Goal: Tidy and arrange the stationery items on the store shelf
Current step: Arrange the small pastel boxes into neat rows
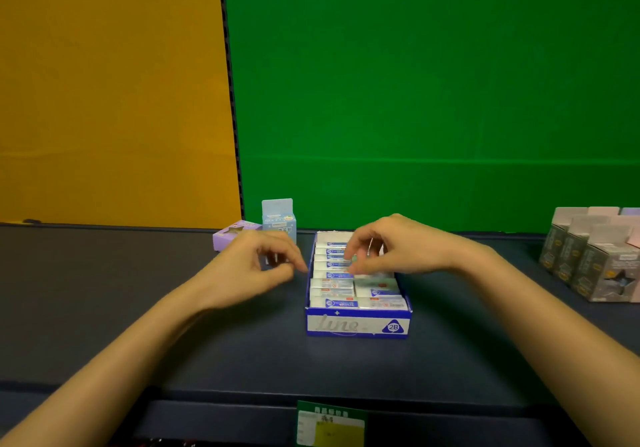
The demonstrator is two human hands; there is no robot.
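Your right hand [377, 249] pinches an eraser [355, 262] in the blue box [356, 325] at centre frame; seat it flush with its row. Your left hand [263, 266], loosely curled and empty, could steady the box.

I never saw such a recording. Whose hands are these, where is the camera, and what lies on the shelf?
No machine here: a person's two bare hands, filmed by one camera worn on the head. On the dark shelf stands a blue-and-white box marked 2B, full of wrapped erasers. The right hand reaches into it; whether it pinches one is blurred. The left hand hovers beside the box, fingers loosely curled, apparently empty. Behind are a light blue carton and a purple box; grey boxes stand at right.
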